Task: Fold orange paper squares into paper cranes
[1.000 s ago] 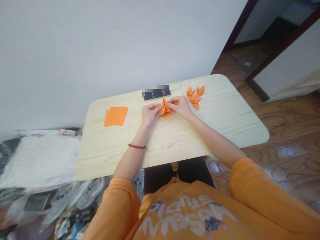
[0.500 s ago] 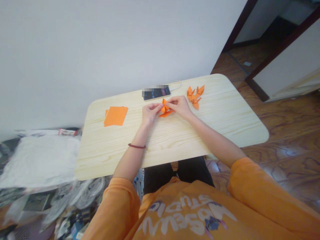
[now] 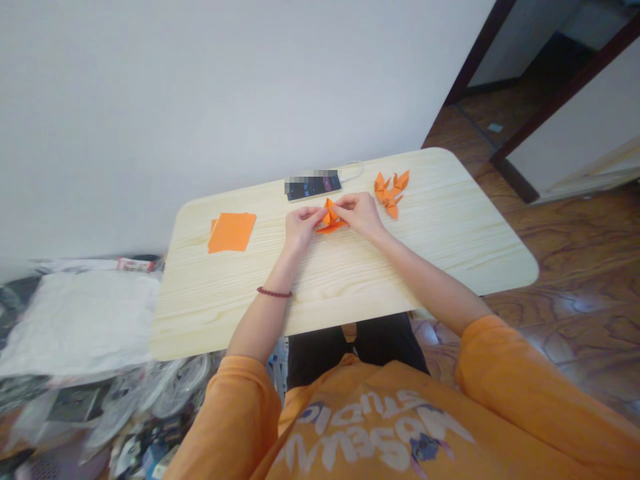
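The left fingers and right fingers partly cover the folded orange paper, its creases too small to trace. Pixelation masks the upper edge of the phone. The top sheet hides most of the paper underneath. The picture's bottom edge crops the orange shirt.

Soft, even light on table; glare on floor, doorway dim; edges blurry w/ wide-angle distort.

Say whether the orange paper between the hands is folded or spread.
Folded: the held paper rises to a narrow peak rather than lying flat.
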Motion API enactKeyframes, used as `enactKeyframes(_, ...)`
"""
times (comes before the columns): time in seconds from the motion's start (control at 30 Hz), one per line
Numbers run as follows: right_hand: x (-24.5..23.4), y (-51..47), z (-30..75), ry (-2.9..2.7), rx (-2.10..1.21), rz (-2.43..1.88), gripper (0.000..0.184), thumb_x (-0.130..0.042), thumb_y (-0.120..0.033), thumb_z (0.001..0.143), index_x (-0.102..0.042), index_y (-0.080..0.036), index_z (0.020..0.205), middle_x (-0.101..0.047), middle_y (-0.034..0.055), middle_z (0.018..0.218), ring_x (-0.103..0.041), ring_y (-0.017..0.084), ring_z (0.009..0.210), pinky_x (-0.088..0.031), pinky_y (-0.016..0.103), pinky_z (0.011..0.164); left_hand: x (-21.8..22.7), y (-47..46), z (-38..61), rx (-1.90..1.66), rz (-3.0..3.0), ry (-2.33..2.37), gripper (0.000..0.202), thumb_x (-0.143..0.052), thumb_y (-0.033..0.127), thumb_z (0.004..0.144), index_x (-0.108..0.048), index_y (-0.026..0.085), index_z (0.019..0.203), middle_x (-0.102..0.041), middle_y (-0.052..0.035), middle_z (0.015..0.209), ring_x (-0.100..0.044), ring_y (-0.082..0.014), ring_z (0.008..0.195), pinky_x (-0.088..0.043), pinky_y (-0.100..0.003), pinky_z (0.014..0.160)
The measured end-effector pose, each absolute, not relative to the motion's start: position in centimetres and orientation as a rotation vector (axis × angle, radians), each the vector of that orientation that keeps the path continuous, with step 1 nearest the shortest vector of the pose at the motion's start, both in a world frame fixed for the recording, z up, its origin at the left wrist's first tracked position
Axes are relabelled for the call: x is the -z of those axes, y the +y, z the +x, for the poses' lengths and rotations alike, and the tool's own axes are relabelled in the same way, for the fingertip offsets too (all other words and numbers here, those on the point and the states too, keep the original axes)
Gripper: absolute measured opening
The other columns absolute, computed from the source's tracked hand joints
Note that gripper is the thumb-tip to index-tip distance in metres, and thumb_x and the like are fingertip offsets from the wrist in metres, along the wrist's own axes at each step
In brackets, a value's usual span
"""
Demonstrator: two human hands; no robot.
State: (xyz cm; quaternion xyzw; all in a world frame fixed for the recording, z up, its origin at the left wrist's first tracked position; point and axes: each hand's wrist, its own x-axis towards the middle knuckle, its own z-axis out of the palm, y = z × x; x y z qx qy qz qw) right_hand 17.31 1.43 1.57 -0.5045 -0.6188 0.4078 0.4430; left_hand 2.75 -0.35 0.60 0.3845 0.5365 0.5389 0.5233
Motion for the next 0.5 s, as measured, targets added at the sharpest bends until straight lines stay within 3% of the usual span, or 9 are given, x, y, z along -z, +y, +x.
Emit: enactKeyframes(0.5, -1.66, 1.62, 17.31, -1.455, -1.125, -1.256, 0.011, -0.065, -0.026, 0.067, -0.068, -0.016, 0.063, -0.057, -0.0002, 0.047, -0.048, 0.01, 0.04, -0.038, 0.023, 0.038, -0.27, -0.43, 2.9, -1.328, 0.943, 1.223, 0.031, -0.082, 0.038, 0.053, -0.072, 0.015, 0.071, -0.071, -0.0049, 0.071, -0.063, -0.0137, 0.066, -0.049, -0.027, 0.068)
